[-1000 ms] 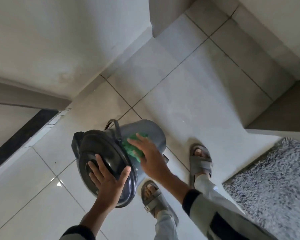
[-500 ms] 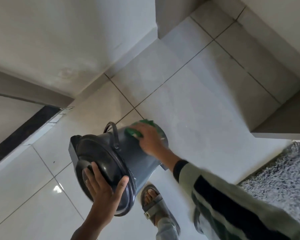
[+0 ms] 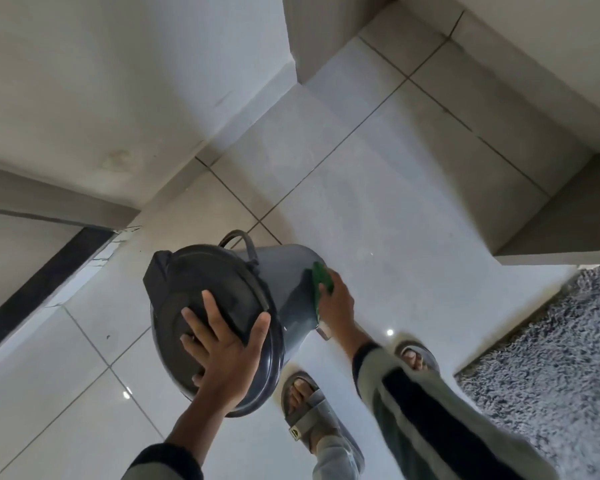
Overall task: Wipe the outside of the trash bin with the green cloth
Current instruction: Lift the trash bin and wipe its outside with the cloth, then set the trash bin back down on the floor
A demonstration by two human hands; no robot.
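Landmark: the trash bin [image 3: 284, 289], dark grey, standing on the pale tiled floor [image 3: 413, 220] and tilted, its lid [image 3: 201, 292] turned up towards my camera.
Left hand: my left hand [image 3: 222, 355] lies flat on the lid with fingers spread wide, gripping nothing, only bracing the bin at its tilt.
Right hand: my right hand [image 3: 336, 303] presses the green cloth [image 3: 321, 282] against the bin's right flank; the fingers are loosely curved over the cloth, pinning it rather than clenching it.
Cloth position: on the bin's outer wall, on the side away from the lid hinge, low towards the base.
What changed: half a second ago the cloth sat at the top far edge of the bin wall; a second ago it was up beside the lid rim and handle [image 3: 238, 242]. It has swept round and down the wall.
Meaning: I judge the wipe is mid-stroke, the upper wall covered, the hidden left side likely still to do.
Nearby: a grey shaggy rug [image 3: 551, 358] lies well right of the bin; my sandalled feet [image 3: 305, 410] stand just below it.
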